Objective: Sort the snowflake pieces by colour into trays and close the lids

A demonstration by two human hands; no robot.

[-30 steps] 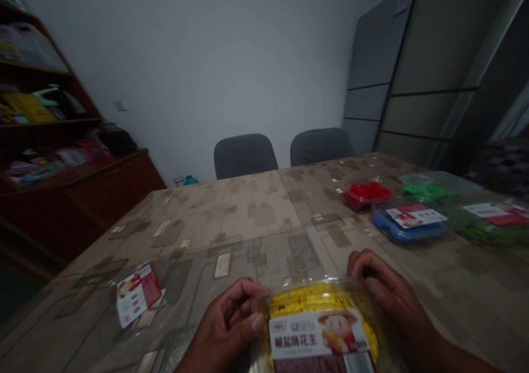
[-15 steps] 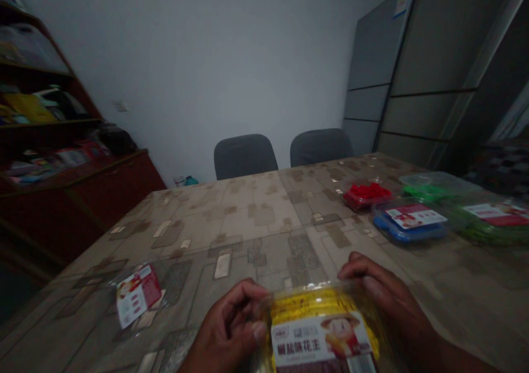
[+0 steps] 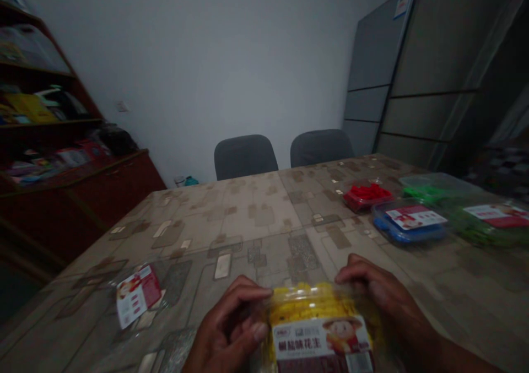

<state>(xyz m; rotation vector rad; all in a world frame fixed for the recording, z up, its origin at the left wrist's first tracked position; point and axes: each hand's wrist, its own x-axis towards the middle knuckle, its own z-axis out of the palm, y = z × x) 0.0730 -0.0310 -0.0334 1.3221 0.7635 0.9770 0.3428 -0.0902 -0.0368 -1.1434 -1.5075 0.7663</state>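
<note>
A clear plastic box (image 3: 314, 310) full of yellow pieces, with a printed label on its front, is at the bottom centre of the head view. My left hand (image 3: 235, 326) grips its left side, with fingers on the top edge and thumb on the front. On the right, my right hand (image 3: 384, 301) holds the box's upper right corner; its thumb is hidden from view. The lower part of the box runs out of the frame.
A labelled clear lid (image 3: 138, 296) lies at the left of the patterned table (image 3: 256, 213). At the right are boxes with red (image 3: 367, 195), blue (image 3: 409, 224) and green (image 3: 494, 224) pieces. Two chairs (image 3: 246, 157) stand behind the table.
The box has tilted slightly in my hands, and more of the yellow pieces shows along its top. My left fingers have shifted slightly at the top edge.
</note>
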